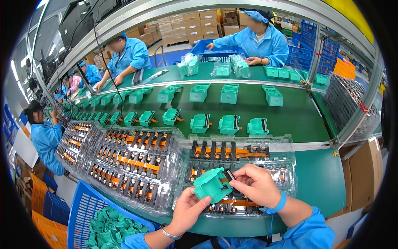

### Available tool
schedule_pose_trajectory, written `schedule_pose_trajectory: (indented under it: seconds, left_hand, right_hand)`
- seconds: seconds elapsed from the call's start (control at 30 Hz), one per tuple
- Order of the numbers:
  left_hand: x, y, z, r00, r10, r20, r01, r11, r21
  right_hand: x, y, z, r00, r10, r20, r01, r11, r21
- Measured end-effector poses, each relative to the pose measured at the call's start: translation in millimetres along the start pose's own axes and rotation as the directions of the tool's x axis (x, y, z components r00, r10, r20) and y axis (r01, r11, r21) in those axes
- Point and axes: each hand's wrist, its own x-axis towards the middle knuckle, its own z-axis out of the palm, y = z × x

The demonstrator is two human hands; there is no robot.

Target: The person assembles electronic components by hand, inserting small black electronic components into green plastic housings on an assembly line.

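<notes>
My left hand (187, 211) grips a green plastic housing (210, 185) by its lower left side, tilted, thumb on the near edge. My right hand (258, 186) pinches a small black part with an orange flex strip (227, 176) between thumb and fingers, against the housing's right side. I cannot tell whether the part sits inside the housing. Both hands are over a clear plastic tray (290, 154) holding rows of similar black parts with orange strips (215, 151). A blue band circles my right wrist.
More loaded clear trays (177, 143) lie to the left. Green housings (229, 124) stand in rows on the green conveyor (248, 108) beyond. A blue basket (81, 199) of green pieces (110, 226) sits lower left. Co-workers in blue work across the line; a metal post (361, 106) rises at right.
</notes>
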Motion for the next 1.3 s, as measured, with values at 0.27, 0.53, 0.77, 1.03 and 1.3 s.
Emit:
schedule_pose_trajectory:
  seconds: [0.27, 0.53, 0.77, 1.03, 1.3]
  left_hand:
    - [-1, -4, -5, 0.996, 0.063, 0.067, -0.063, 0.998, -0.007]
    - [-5, 4, 2, 0.984, 0.135, 0.117, -0.147, 0.983, 0.109]
    - [-6, 3, 2, 0.979, 0.106, 0.173, -0.118, 0.991, 0.061]
    - [-7, -2, 8, 0.953, 0.265, 0.145, -0.292, 0.932, 0.214]
    - [-13, 7, 6, 0.975, 0.187, 0.117, -0.205, 0.966, 0.16]
  right_hand:
    - [6, 30, 4, 0.948, 0.206, 0.243, -0.284, 0.892, 0.352]
    - [4, 30, 7, 0.938, 0.201, 0.283, -0.304, 0.871, 0.386]
    - [0, 24, 3, 0.904, 0.223, 0.366, -0.363, 0.851, 0.379]
    - [1, 2, -7, 0.734, -0.677, 0.045, 0.67, 0.712, -0.212]
    - [1, -31, -45, 0.335, -0.888, 0.315, 0.858, 0.15, -0.491]
